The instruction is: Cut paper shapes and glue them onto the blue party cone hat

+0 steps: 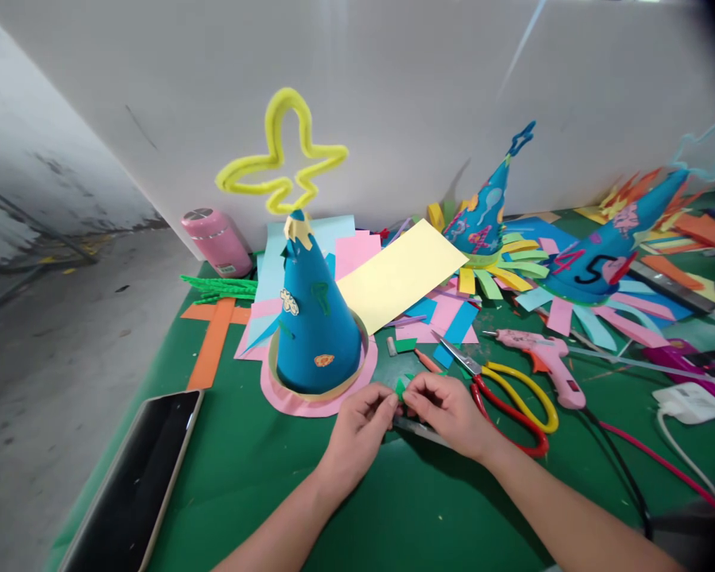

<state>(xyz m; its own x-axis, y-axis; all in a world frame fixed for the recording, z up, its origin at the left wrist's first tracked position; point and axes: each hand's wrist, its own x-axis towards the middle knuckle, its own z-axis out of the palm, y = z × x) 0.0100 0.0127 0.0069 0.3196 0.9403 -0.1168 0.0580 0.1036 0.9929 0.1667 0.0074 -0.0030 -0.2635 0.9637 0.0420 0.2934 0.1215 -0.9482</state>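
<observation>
The scrap you held was bright green above a deeper green table; your nearest cone hat was blue with a pink brim and a yellow topper. Behind it, another blue hat wore multicoloured motifs and a yellow-and-green fringe. Your scissors had one yellow handle and one red, your glue gun was pink, your phone screen black.

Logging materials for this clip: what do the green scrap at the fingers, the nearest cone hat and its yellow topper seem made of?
Green scrap: perhaps paper, from its flat colour; mostly hidden, so finish is unclear.
Cone hat: probably blue card, smooth and fairly matte, standing stiffly.
Topper: likely pipe cleaner, velvety, with fuzzy edges.
</observation>
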